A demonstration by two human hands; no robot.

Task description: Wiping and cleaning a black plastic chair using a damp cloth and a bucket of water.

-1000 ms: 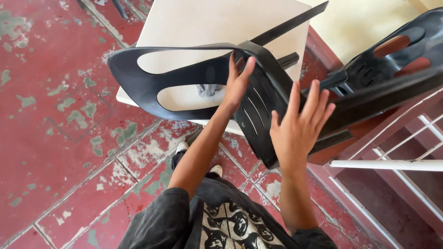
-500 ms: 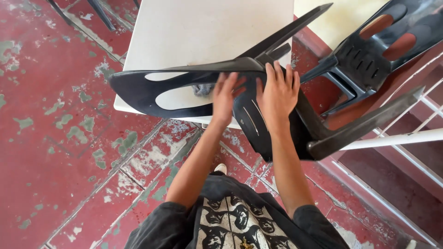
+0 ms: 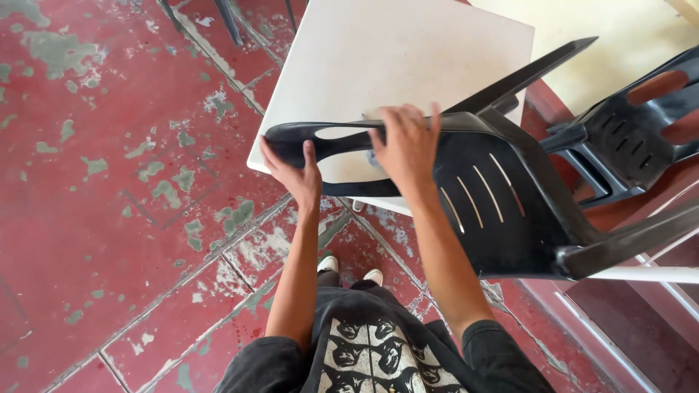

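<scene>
Black plastic chair (image 3: 480,196) lifted off the floor and tipped on its side, backrest hanging over the near edge of the white square table (image 3: 408,58). Left hand (image 3: 295,175) closed on the top of the backrest, thumb over the rim; right hand (image 3: 408,145) clamped on the backrest edge nearer the seat, fingers curled over (tips hidden). Lifting done, by the look of it; setting down not yet. Second black chair (image 3: 633,138) right of the table, worn red tile floor (image 3: 109,218) beneath.
</scene>
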